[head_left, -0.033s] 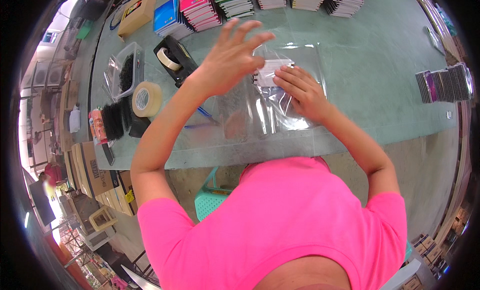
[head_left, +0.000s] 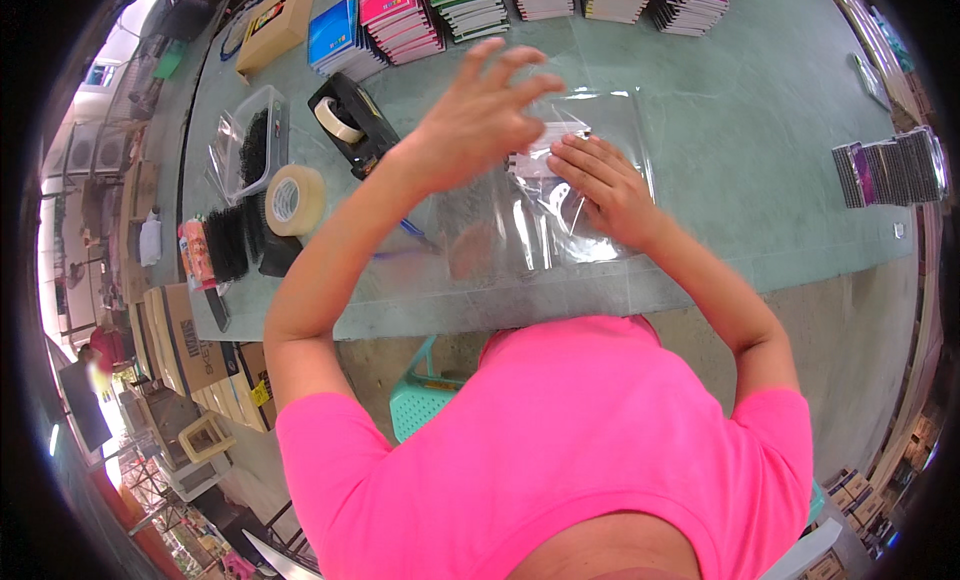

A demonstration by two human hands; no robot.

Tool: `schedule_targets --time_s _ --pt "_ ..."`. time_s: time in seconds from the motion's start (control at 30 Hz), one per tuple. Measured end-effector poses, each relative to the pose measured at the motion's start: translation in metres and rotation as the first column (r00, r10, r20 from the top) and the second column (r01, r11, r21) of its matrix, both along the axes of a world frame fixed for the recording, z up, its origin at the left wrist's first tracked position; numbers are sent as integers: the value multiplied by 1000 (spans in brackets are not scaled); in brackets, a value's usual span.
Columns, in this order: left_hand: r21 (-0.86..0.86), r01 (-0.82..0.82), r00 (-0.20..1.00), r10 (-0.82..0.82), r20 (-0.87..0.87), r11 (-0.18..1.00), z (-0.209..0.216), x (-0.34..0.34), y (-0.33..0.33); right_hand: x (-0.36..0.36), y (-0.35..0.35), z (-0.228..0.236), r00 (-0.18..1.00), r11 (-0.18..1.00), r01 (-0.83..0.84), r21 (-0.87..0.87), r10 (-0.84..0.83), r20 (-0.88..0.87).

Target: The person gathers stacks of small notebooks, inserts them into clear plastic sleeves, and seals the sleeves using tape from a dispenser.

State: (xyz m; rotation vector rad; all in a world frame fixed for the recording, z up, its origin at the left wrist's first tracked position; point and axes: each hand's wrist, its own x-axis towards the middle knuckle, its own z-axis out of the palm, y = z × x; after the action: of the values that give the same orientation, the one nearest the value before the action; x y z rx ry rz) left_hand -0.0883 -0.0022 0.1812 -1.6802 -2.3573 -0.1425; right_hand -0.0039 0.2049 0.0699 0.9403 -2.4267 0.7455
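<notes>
Bag's contents [head_left: 545,160] behind left hand [head_left: 480,115]

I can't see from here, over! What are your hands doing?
Left hand open, fingers spread above clear plastic bag. Right hand flat, pressing bag on table. Tape dispenser off left, nothing blocking.

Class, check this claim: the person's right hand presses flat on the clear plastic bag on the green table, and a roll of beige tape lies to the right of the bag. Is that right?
Not quite. The right hand does press on the clear plastic bag on the green table, but the roll of beige tape lies to the left of the bag, near the black tape dispenser, as the head view shows.
</notes>
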Motion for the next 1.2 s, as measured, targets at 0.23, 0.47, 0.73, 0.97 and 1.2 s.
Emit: schedule_targets --time_s 0.23,0.47,0.73,0.97,1.2 --pt "-76 100 988 -90 129 992 -20 -10 30 4 -4 -9 998 993 35 -117 -28 65" --pt "7 -75 955 70 288 997 12 -27 17 7 -3 3 990 992 125 14 -124 -62" --pt "424 -599 587 13 809 679 -60 14 1 -3 3 10 998 999 -3 -34 5 66" --pt "510 -427 902 313 296 747 -102 64 -5 -9 6 17 978 990 -61 -124 85 192" --pt "607 -561 765 72 640 562 -82 52 3 -14 8 16 962 983 -17 -180 65 264"
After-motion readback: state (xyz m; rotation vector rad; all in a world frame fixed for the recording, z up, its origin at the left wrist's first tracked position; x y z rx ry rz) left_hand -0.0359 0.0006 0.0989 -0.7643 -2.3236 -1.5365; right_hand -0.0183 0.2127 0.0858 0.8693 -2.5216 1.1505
